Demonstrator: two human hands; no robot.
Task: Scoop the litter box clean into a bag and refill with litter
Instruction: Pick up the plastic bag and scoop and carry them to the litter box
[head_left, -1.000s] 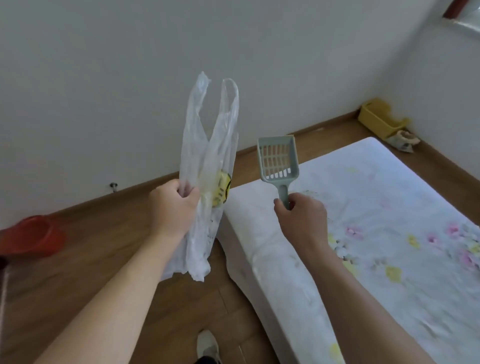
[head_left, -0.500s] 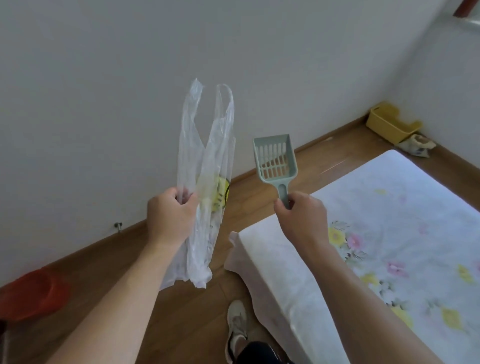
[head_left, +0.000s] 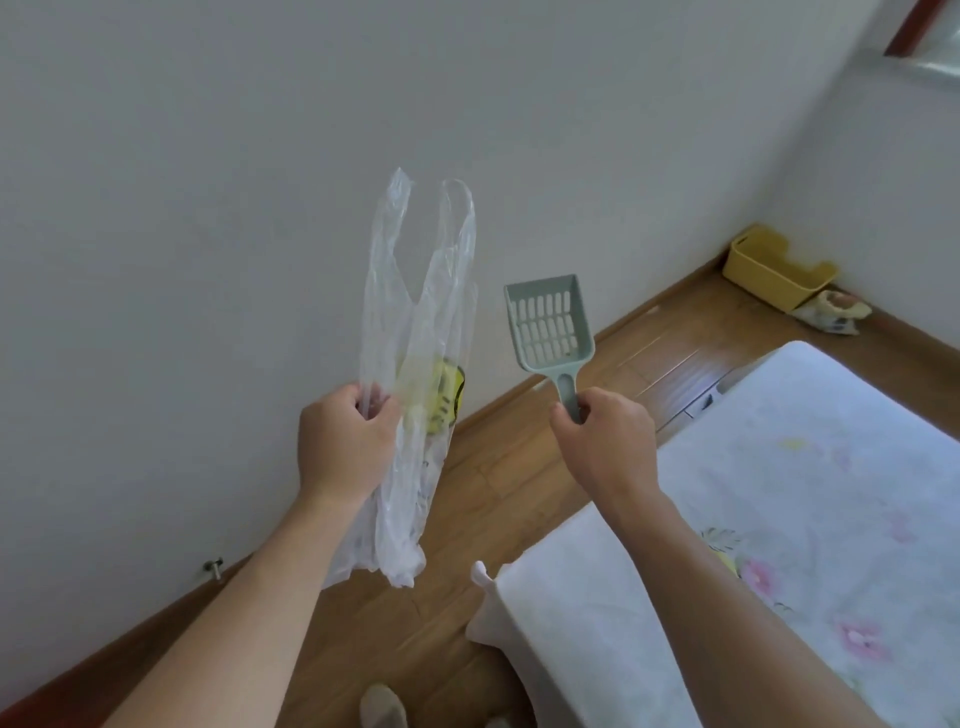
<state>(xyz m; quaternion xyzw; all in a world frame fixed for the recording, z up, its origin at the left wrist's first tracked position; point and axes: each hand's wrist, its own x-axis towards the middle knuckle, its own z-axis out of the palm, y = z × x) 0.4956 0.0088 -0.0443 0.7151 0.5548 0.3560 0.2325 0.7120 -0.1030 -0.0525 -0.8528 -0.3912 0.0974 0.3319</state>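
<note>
My left hand (head_left: 345, 447) grips a clear plastic bag (head_left: 415, 332) with a yellow print, its two handles sticking up and its bottom hanging below my fist. In my right hand (head_left: 605, 441) I hold the handle of a pale green slotted litter scoop (head_left: 548, 325), scoop end up and empty. A yellow litter box (head_left: 776, 270) sits on the floor in the far right corner against the wall, well beyond both hands. Next to it lies a small open litter sack (head_left: 834, 312).
A mattress (head_left: 779, 519) with a white flowered sheet fills the lower right. A strip of wooden floor (head_left: 519, 467) runs between it and the white wall toward the corner. A doorstop (head_left: 213, 567) sticks out at the skirting, lower left. My shoe (head_left: 384, 709) shows at the bottom.
The view has swung right and moved forward along the wall; the red basin at the left has left the frame. Both hands keep the same grip on bag and scoop.
</note>
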